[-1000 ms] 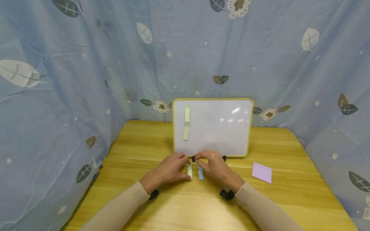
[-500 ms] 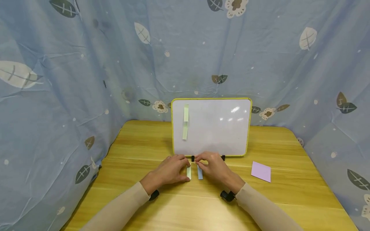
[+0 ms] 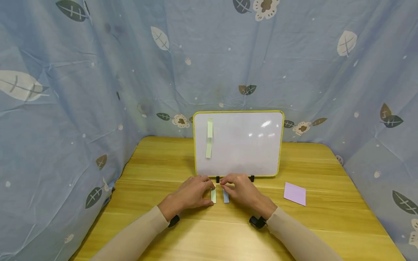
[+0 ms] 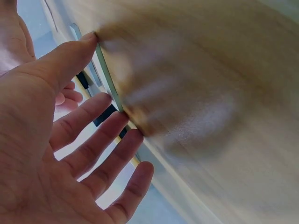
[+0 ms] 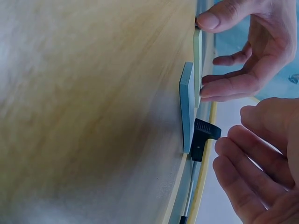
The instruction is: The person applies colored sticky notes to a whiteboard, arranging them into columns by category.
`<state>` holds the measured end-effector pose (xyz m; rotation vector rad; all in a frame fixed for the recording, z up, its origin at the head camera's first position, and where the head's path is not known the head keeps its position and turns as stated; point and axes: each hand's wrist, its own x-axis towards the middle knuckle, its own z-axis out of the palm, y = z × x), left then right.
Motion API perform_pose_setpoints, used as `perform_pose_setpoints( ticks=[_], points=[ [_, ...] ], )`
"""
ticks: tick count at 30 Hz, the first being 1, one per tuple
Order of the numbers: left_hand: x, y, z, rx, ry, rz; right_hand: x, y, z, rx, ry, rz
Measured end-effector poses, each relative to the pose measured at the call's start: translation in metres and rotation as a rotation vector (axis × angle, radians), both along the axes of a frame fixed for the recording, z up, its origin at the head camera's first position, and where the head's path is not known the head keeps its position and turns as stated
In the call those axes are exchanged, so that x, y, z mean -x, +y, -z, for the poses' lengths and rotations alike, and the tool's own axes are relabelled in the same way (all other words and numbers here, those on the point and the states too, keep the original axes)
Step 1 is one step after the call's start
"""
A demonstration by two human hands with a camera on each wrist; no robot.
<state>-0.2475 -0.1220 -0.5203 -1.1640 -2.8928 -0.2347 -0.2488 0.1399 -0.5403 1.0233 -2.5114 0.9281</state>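
My left hand holds a narrow pad of pale green sticky notes on the table, with the thumb at its near end and fingertips at the far end. Just right of it lies a narrow blue sticky-note pad. Over the blue pad's far end is my right hand, its thumb and forefinger close together. In the right wrist view, these fingers stay apart from the blue pad, and nothing shows between them. The left thumb meets the end of the green pad there.
Behind the hands a yellow-framed whiteboard stands on black feet. It bears an upper green strip and a lower green strip at its left. A purple sticky note lies to the right. A patterned curtain surrounds the table.
The head view has shifted slightly. Both hands and the two pads keep nearly the same places.
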Motion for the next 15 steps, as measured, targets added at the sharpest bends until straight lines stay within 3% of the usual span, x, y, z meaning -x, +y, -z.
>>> perform_pose_setpoints(
  ticks=[10, 15],
  points=[
    [-0.0010, 0.0004, -0.0038, -0.009, -0.011, 0.012, -0.0040, -0.0002, -0.0023, -0.088, -0.070, -0.005],
    [0.0010, 0.0009, -0.0028, -0.053, -0.009, 0.027, -0.0051, -0.0012, -0.0025, -0.103, -0.102, -0.052]
  ],
)
